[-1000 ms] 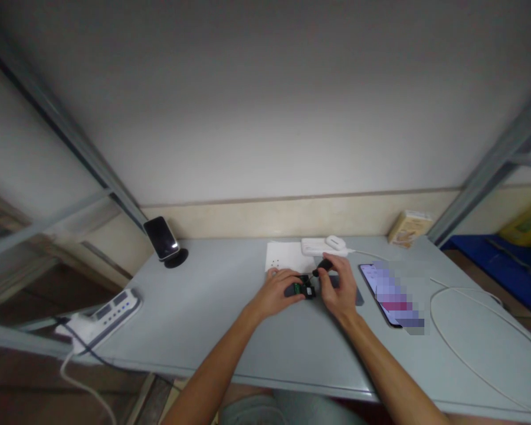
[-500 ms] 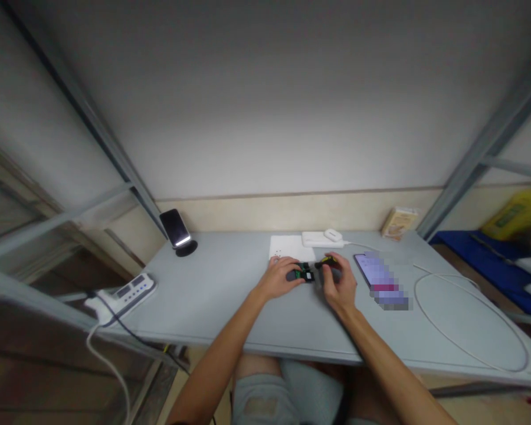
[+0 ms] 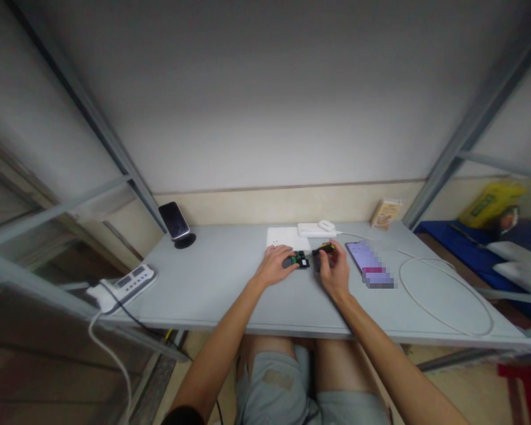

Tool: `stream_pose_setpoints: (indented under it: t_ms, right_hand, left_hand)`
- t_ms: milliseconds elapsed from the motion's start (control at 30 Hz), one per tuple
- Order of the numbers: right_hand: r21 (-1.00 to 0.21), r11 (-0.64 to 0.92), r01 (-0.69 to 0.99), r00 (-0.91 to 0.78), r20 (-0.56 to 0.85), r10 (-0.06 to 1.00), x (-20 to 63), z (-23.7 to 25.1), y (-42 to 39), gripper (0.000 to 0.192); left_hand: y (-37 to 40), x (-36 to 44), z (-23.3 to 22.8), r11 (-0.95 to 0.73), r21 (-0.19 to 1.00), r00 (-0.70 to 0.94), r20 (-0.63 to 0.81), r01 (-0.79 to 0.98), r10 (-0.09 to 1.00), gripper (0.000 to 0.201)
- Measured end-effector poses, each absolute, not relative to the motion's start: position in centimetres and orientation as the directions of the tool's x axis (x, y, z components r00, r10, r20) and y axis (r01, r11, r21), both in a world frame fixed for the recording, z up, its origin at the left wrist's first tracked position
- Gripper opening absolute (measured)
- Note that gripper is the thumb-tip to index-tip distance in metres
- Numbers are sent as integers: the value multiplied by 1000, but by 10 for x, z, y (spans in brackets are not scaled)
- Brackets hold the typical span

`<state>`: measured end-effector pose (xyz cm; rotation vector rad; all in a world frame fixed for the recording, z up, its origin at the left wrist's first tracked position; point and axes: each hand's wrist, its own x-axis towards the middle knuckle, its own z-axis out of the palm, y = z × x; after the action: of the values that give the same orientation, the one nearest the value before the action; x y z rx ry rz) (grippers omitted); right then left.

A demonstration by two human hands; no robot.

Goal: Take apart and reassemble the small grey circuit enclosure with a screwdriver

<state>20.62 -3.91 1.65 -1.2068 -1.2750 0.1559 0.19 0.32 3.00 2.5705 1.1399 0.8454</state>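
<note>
Where the left hand (image 3: 275,264) grips, circuitry (image 3: 300,260) protrudes rightward.

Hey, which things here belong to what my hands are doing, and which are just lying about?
In use:
Opened device in the left hand
Black-and-yellow tool in the right hand
Probably the speckled white sheet

Apparently lying about:
Flat phone
Device on stand
Power strip
Looped white cable
Small box
White block
</note>
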Motion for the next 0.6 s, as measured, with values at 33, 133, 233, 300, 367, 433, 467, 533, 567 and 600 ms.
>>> stream_pose_setpoints:
  t_ms: [33,133,233,300,367,433,467,533,567,600]
  right_hand:
    - [-753,433,495,368,634,680,206,17,-40,45]
    - [-756,444,481,388,638,665,205,18,-40,45]
    - [-745,456,487,400,654,642,205,19,-40,43]
    - [-747,457,483,389,650,652,205,19,-39,42]
    - [-757,455,468,381,638,669,206,18,-39,43]
    - [-769,454,451,389,627,675,206,18,-39,44]
    - [-773,453,444,395,623,675,206,17,-39,45]
    - [-781,446,437,415,615,671,206,17,-38,46]
    - [-786,441,433,424,609,670,206,18,-38,47]
    - [-792,436,428,432,603,671,206,18,-38,47]
  left_hand:
    - [3,2,30,-681,401,537,421,613,731,25]
    - [3,2,30,-680,396,537,420,617,732,25]
    - [3,2,30,-679,392,540,414,621,733,26]
    - [4,2,29,-678,391,540,412,622,734,27]
    - [4,1,29,-673,394,537,407,626,738,28]
    - [5,1,28,-662,404,530,397,632,749,30]
    - [5,1,28,-655,410,527,391,635,755,30]
    - [5,1,28,-646,420,521,382,638,763,31]
    - [5,1,28,-643,423,519,381,638,765,31]
    - [5,1,28,-642,424,518,380,639,766,32]
